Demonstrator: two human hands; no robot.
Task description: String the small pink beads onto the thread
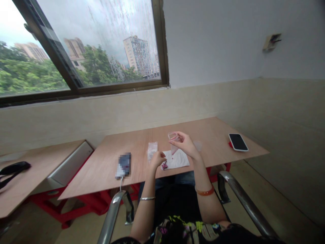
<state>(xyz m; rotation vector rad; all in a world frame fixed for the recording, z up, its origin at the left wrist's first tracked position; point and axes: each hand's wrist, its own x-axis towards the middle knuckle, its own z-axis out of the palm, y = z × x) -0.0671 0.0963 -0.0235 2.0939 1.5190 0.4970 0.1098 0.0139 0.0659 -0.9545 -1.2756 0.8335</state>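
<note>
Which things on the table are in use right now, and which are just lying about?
In use:
right hand holding a small clear bag
left hand at the pink bits
white sheet
bag stack

Lying about:
phone
blurred device with cable
black strap on the side table

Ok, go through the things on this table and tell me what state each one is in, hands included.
Right hand: raised, pinching a small clear bag by its open mouth.
Left hand: fingers down on small pink bits.
White sheet: lying flat.
Packet: flat, lying apart from the hands.
Phone: face up, screen dark.
Second phone: cable plugged in.
</note>
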